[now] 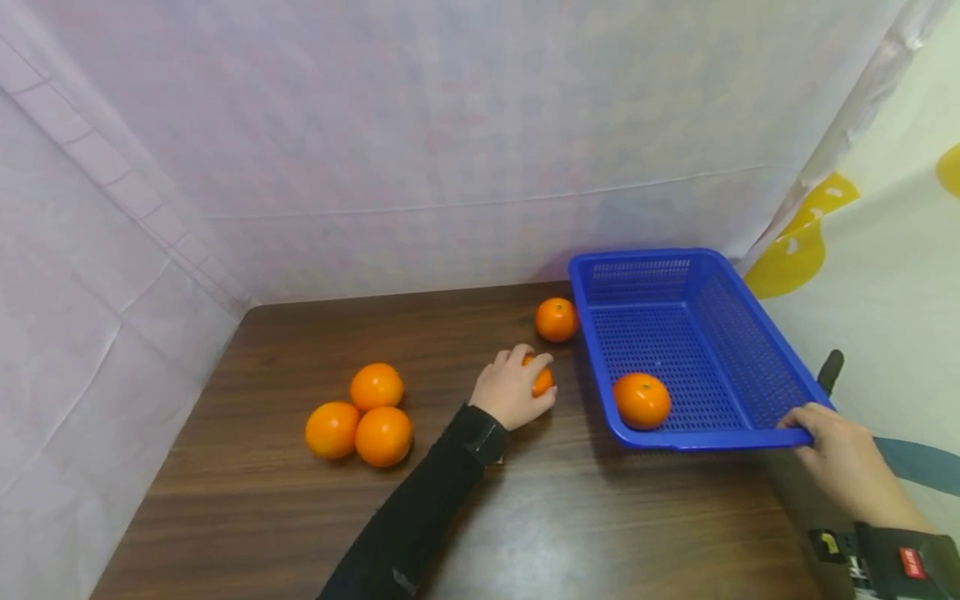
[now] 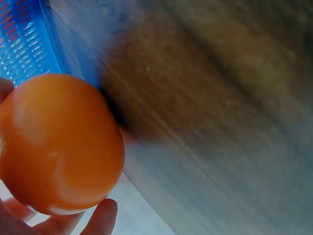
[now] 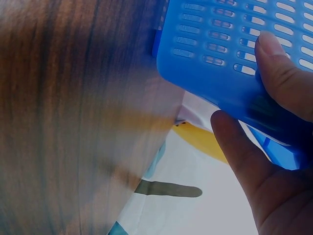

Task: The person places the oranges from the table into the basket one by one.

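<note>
My left hand grips an orange over the middle of the table, its fingers bent round the fruit. Close up in the left wrist view, that orange looks glossy, with fingertips at its sides and below. At the right, my right hand holds the near right corner of a blue plastic basket. Its thumb presses one face of the basket wall in the right wrist view, with a finger under the edge. One orange lies inside the basket, in its near left corner.
Another orange sits just outside the basket's left wall. Three more oranges lie grouped on the left part of the brown wooden table. Pale cloth hangs behind the table and along both sides.
</note>
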{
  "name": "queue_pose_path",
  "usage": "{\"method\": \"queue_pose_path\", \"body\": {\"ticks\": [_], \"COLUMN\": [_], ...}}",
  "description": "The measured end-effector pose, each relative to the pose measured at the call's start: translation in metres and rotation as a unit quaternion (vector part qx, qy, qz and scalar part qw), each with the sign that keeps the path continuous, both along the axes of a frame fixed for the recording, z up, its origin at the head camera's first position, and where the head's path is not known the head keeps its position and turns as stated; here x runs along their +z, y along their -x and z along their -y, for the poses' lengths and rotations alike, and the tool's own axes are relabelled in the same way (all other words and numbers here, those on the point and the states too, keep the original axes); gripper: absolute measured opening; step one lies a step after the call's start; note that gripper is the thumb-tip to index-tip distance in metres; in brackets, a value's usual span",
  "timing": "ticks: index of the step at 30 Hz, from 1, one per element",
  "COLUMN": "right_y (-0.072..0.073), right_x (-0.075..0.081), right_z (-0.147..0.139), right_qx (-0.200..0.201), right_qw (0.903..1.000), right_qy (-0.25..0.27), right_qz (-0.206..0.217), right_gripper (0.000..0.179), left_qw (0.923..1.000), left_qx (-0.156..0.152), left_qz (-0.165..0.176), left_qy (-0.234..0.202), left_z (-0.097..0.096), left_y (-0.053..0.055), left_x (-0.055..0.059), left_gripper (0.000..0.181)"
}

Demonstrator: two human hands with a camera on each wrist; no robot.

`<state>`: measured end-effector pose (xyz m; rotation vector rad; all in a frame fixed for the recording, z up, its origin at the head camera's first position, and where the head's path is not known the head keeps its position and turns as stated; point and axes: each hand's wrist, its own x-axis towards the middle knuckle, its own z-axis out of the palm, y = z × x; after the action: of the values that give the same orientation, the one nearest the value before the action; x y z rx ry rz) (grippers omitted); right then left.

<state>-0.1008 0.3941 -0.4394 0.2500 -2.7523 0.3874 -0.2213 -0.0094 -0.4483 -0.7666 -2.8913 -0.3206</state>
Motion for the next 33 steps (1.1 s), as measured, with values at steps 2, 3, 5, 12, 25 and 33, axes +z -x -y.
{"method": "queue_pose_path", "body": {"ticks": [2,3,5,12,25,33], "right_y": [0.0001,0.0002,0.0003,0.0000,-0.0007,-0.0011], "right_x": [-0.0002,-0.0002,-0.0008,-0.0016,-0.0022,-0.0019], "right_z": [0.0000,0.0000,0.0001,0.0001,0.0012,0.0017], "right_qx": [-0.001,-0.001,-0.002,-0.006,0.000,-0.006], "right_qw": [1.0000,1.0000,1.0000,0.9999,1.0000,0.9999], "right_qy": [0.000,0.001,0.002,0.002,0.001,0.006], "right_qz": [0.000,0.000,0.002,0.009,-0.007,0.008], "right_gripper": [0.021,0.021,0.021,0.019,0.021,0.020], "left_qw": [1.0000,1.0000,1.0000,1.0000,0.9999,0.9998], "left_qx": [-0.002,-0.002,-0.002,0.000,0.001,-0.002], "left_qz": [0.001,0.002,0.002,0.003,0.001,0.018], "left_qy": [0.000,0.000,0.001,0.002,0.013,-0.006], "left_z": [-0.0003,-0.0005,-0.0008,-0.0012,-0.0029,-0.0023], "left_y": [0.0000,-0.0001,-0.0004,-0.0017,-0.0007,-0.0011], "left_x": [-0.0009,-0.0011,-0.0018,-0.0040,-0.0090,-0.0077], "left_gripper": [0.052,0.052,0.052,0.052,0.058,0.063]}}
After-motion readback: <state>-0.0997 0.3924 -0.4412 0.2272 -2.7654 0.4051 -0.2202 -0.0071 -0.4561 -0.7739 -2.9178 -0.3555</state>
